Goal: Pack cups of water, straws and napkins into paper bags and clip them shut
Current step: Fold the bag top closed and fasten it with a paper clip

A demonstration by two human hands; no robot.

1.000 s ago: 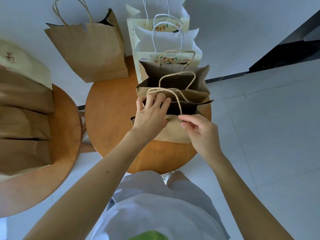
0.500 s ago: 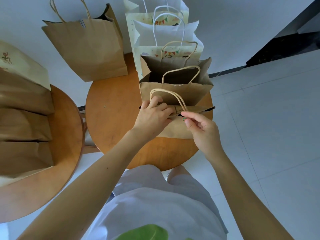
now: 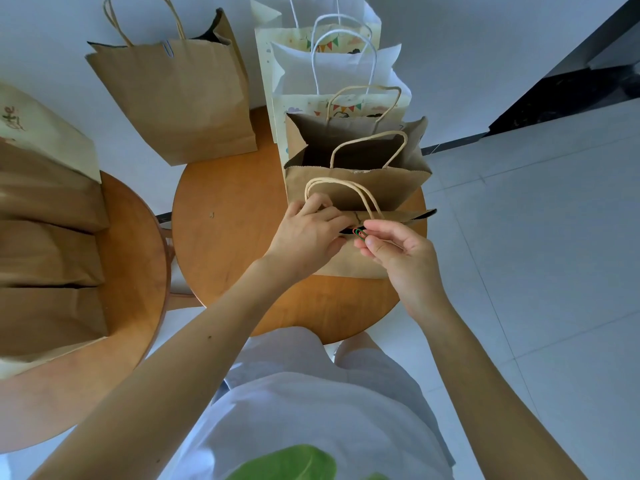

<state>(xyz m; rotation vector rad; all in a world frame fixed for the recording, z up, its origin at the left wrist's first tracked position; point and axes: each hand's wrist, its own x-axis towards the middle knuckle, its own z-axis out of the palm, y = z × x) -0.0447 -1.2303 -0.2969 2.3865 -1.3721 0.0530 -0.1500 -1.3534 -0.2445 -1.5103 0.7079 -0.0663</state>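
The nearest brown paper bag [image 3: 349,265] stands on the round wooden table [image 3: 228,237], its top edges pressed nearly together. My left hand [image 3: 308,233] pinches that top edge just left of its twisted paper handles [image 3: 346,188]. My right hand [image 3: 398,251] pinches red and green paper clips [image 3: 360,233] at the bag's mouth, beside the left fingertips. Directly behind it a second brown bag [image 3: 356,168] stands open. What is inside either bag is hidden.
More bags, white and party-patterned [image 3: 332,67], line up behind the open one. A large brown bag [image 3: 176,95] with a clip on its rim stands back left. A second round table [image 3: 114,306] at left holds several closed brown bags [image 3: 48,251]. Tiled floor lies to the right.
My left hand curled from flat fingers over the opening to pinching the bag's top nearly closed. My right hand brought the paper clips up to the mouth.
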